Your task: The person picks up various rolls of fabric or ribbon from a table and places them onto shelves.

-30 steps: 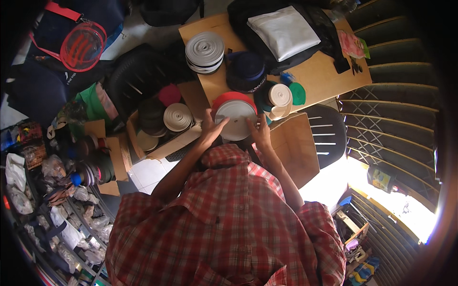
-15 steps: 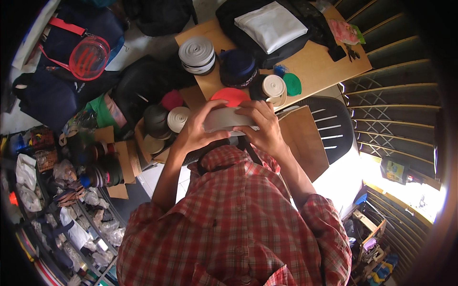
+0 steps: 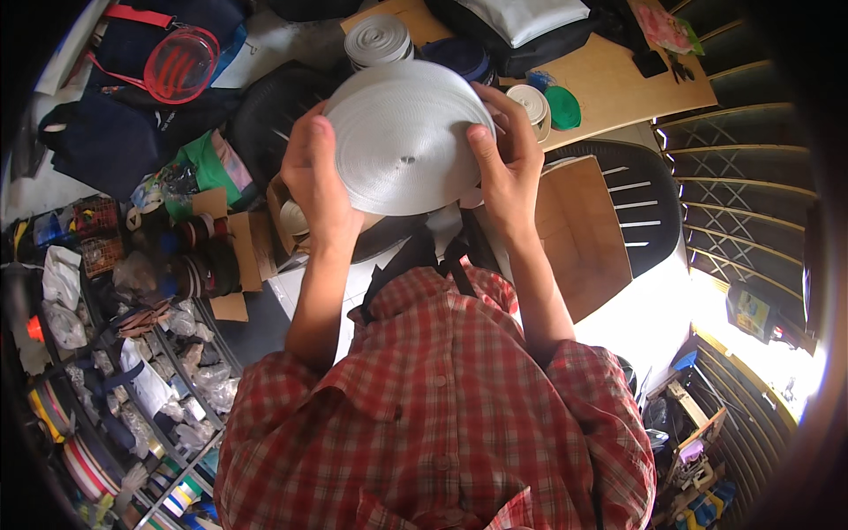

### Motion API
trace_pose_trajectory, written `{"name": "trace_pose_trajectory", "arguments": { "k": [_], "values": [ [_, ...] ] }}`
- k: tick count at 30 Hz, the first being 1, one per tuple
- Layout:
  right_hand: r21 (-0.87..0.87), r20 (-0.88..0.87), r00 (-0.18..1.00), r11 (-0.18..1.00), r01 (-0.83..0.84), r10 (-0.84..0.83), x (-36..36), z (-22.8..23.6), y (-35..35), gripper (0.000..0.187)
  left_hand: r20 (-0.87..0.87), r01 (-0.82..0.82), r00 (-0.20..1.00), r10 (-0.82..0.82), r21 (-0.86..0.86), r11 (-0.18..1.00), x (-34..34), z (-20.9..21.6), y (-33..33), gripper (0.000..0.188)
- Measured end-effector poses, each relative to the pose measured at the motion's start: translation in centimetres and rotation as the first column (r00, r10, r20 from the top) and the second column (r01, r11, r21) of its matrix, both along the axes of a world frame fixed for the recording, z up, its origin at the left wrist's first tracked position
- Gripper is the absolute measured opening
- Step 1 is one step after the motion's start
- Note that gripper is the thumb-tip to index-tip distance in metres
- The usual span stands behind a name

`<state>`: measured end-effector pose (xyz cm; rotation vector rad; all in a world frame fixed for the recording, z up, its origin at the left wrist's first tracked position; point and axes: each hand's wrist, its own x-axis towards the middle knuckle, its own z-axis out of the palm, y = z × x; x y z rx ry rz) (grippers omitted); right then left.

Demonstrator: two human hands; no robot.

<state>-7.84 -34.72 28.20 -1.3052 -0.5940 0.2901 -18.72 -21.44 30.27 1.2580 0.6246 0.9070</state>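
Between my two hands is a large, flat roll of pale grey webbing [image 3: 397, 150], its coiled face turned up toward me. My left hand [image 3: 322, 177] grips its left rim, thumb on the near face and fingers behind. On the opposite rim, my right hand [image 3: 508, 159] holds it the same way, thumb resting on the coil. Behind the roll, on the wooden table, stands a grey webbing stack [image 3: 378, 40]. To its right are a cream roll [image 3: 528, 103] and a green roll [image 3: 563, 107]. The held roll hides part of the table edge.
An open cardboard box [image 3: 579, 234] sits to the right by a black chair [image 3: 632, 199]. Another carton [image 3: 243, 252] is at left, beside shelves [image 3: 177, 397] crowded with bagged goods. A silver pouch [image 3: 530, 18] lies on the wooden table [image 3: 618, 84].
The roll has been tilted from edge-on so that its broad coiled face shows. Both hands have risen and spread around its rim. The view has shifted slightly downward.
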Motion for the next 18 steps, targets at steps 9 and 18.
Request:
{"name": "trace_pose_trajectory", "arguments": {
  "k": [9, 18],
  "values": [
    [0.186, 0.283, 0.943, 0.975, 0.123, -0.173, -5.8, 5.2, 1.5, 0.062, 0.328, -0.057, 0.931, 0.157, -0.294, 0.954, -3.2, 5.5, -1.8, 0.063],
    [-0.135, 0.807, 0.587, 0.987, 0.089, 0.058, -13.3, 10.8, 3.0, 0.070, -0.075, 0.386, 0.883, -0.464, 0.679, 0.624, -14.2, 9.7, 7.8, 0.056]
  ]
}}
